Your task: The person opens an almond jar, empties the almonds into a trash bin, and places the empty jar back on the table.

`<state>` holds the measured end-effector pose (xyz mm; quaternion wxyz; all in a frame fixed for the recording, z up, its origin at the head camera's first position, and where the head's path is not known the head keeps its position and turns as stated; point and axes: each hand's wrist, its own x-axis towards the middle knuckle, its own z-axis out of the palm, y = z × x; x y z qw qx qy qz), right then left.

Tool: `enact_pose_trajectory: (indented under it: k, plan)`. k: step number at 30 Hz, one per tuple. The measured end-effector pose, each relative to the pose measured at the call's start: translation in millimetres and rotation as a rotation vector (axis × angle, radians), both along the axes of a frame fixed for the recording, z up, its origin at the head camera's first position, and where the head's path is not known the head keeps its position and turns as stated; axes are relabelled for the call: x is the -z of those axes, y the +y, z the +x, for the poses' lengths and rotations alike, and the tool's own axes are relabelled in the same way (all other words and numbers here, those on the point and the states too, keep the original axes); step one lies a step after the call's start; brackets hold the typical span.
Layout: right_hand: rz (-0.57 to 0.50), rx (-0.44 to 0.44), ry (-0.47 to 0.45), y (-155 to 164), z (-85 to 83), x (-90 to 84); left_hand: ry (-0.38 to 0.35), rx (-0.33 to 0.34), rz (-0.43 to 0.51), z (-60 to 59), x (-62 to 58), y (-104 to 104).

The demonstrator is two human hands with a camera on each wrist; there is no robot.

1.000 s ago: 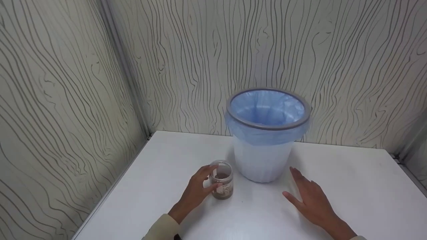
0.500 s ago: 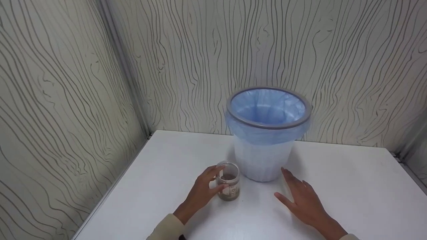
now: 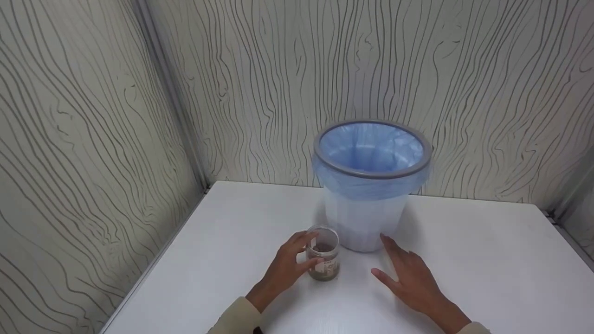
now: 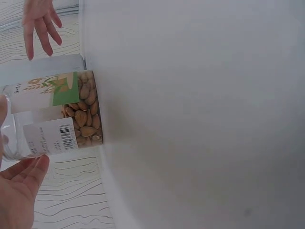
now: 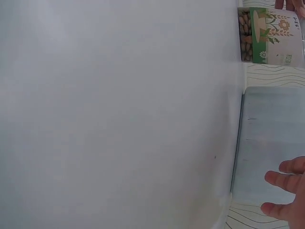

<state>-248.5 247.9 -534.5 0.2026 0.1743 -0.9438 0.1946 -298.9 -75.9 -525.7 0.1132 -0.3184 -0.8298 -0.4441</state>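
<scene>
A clear jar [image 3: 329,265] with brown nuts, seemingly almonds, in its lower part stands upright on the white table, just in front of the bin. Its green-and-white label and a barcode sticker show in the left wrist view, where the nuts [image 4: 88,112] look like whole almonds. My left hand [image 3: 287,264] holds the jar from its left side, thumb at the front and fingers at the far side near the rim. To the right of the jar, my right hand [image 3: 410,278] has its fingers extended and thumb spread, holding nothing, its fingertips overlapping the bin's base in the head view.
A white bin [image 3: 364,222] with a blue liner bag [image 3: 371,185] and a grey rim ring stands behind the jar. The white table [image 3: 232,222] meets wood-grain panels [image 3: 260,93] at the back and left.
My left hand has slid the jar to the right across the table, in front of the bin. My right hand has moved left, closer to the jar. The bin stays in place.
</scene>
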Motion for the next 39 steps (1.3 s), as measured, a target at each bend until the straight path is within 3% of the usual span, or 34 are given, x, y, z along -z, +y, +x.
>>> enact_pose_trajectory:
  k: [19, 39]
  plan:
    - [-0.007, -0.038, -0.114, -11.3, 1.7, -0.9, -0.019, 0.043, -0.016, 5.0, -0.4, 20.3]
    - [-0.061, -0.171, -0.214, -22.4, 4.2, -13.2, 0.011, 0.064, -0.049, 6.3, -3.2, 34.4]
